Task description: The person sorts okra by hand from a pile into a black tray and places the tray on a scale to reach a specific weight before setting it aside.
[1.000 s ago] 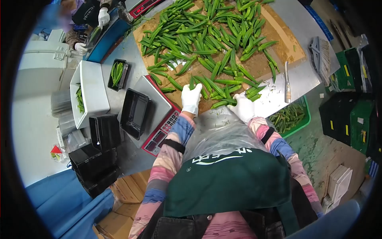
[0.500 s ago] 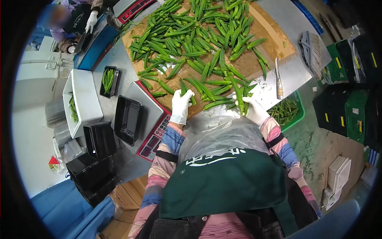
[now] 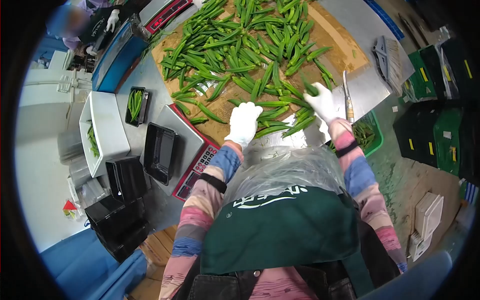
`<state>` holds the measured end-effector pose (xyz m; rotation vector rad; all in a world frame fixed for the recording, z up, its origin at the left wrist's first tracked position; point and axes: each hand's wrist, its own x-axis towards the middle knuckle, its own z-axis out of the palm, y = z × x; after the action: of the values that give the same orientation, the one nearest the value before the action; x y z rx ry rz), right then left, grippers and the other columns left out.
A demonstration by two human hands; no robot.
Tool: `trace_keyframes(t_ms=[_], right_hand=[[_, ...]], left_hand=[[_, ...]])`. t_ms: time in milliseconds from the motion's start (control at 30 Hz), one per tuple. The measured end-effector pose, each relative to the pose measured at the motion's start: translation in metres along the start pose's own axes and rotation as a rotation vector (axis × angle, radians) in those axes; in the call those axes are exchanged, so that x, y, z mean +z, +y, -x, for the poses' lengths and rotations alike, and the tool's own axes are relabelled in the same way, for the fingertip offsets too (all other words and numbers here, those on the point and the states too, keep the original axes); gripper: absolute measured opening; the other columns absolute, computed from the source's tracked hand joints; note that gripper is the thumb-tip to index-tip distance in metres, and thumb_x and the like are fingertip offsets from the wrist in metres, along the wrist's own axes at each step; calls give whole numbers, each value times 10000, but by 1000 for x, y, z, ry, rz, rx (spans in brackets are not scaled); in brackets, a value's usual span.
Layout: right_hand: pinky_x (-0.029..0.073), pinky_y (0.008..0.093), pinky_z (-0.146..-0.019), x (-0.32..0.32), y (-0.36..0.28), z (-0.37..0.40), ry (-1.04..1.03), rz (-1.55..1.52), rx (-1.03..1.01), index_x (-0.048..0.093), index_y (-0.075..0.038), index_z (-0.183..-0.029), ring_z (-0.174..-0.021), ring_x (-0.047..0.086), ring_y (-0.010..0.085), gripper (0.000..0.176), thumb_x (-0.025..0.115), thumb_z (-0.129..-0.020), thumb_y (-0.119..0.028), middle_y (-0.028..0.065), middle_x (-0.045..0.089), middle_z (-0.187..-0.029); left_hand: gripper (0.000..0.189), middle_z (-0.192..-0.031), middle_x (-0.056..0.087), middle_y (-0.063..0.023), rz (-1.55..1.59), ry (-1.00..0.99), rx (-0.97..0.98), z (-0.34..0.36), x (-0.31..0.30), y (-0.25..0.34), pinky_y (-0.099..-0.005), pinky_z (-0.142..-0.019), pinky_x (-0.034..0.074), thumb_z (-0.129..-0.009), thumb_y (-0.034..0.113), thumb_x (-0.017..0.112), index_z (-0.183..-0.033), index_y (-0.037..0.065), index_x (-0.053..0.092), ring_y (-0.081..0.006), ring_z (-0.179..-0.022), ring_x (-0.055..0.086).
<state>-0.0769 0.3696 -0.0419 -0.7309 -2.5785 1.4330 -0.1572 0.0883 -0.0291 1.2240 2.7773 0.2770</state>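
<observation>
White gloves cover the left hand (image 3: 244, 121) and the right hand (image 3: 321, 102), both reaching the wrists. The 2 long sleeves (image 3: 196, 220) carry uneven bands of pink, cream, blue and muted purple, with fine dark wavy lines. Around each forearm sits 1 black band (image 3: 213, 182). A dark green apron (image 3: 280, 237) bears white lettering (image 3: 272, 196), a curved white stroke and a small ® mark. Clear, wrinkled plastic (image 3: 287, 170) shows beyond its lettered edge. Black clothing (image 3: 215, 287) has a round metallic button (image 3: 256, 273); patterned pink cloth (image 3: 285, 285) shows below.
</observation>
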Motion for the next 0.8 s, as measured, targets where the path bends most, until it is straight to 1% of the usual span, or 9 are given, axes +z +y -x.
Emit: trace_keyframes(t_ms=[167,233,300,367,433,500,633,700,800], right_hand=[[532,455,-873,33,10,-23,-81,427,-119,649,-109,-1094,-1005,675,369,327,739,-794,-201,166,710,-1064],[540,398,-878,12,-8,-14,-2,219,100,656,-108,-1102,-991,691,330,322,735,-804,-198,173,710,-1067],[526,323,-872,-11,9,-1,74,-321,-58,660,-46,-1136,-993,665,172,364,747,-795,-136,105,717,-1076],[524,335,-883,-37,21,15,7,-452,-10,665,-21,-1121,-1007,650,170,354,752,-792,-119,75,710,-1094],[525,329,-881,-53,23,35,-106,-256,38,684,-31,-1083,-987,654,191,327,767,-781,-127,84,702,-1040],[532,343,-873,-45,22,61,-62,183,-241,689,-79,-1074,-933,665,261,361,751,-719,-46,94,670,-980],[468,446,-958,2,37,85,-220,497,-552,650,-91,-1038,-1127,577,330,377,744,-673,-80,110,628,-1153],[448,449,-981,16,46,91,-201,583,-610,627,-80,-1089,-1127,564,333,384,667,-708,-50,134,601,-1157],[442,459,-984,26,46,96,-171,624,-594,611,-59,-1108,-1122,558,350,330,603,-777,-58,156,591,-1135]], left_hand=[[276,-965,607,-116,188,125,-143,-15,-22,6,-457,-831,492,-770,245,764,-994,107,680,-341,-985,591],[333,-978,642,-117,478,236,-200,-11,-40,-12,-404,-820,515,-791,221,758,-1060,47,666,-289,-933,621],[339,-971,678,-78,978,249,-451,2,-70,-18,-327,-786,517,-814,178,768,-1067,-3,635,-209,-877,640],[329,-992,707,-64,1190,128,-642,19,-82,-31,-291,-745,522,-843,158,754,-1090,-20,626,-175,-814,651],[296,-982,704,-73,1023,117,-590,34,-71,-38,-296,-754,530,-846,111,716,-1093,-11,607,-171,-838,656],[296,-979,703,-81,786,160,-495,42,-62,-17,-303,-770,537,-848,94,698,-1110,-2,598,-173,-858,660],[362,-1133,668,-169,344,81,-120,57,-14,24,-418,-904,534,-793,120,717,-1137,60,622,-371,-1041,649],[377,-1139,651,-169,295,190,140,54,12,30,-438,-860,520,-764,107,677,-1135,82,622,-363,-1030,627],[350,-998,613,-140,124,16,109,46,25,44,-440,-770,494,-749,96,656,-1096,75,618,-337,-923,595]])
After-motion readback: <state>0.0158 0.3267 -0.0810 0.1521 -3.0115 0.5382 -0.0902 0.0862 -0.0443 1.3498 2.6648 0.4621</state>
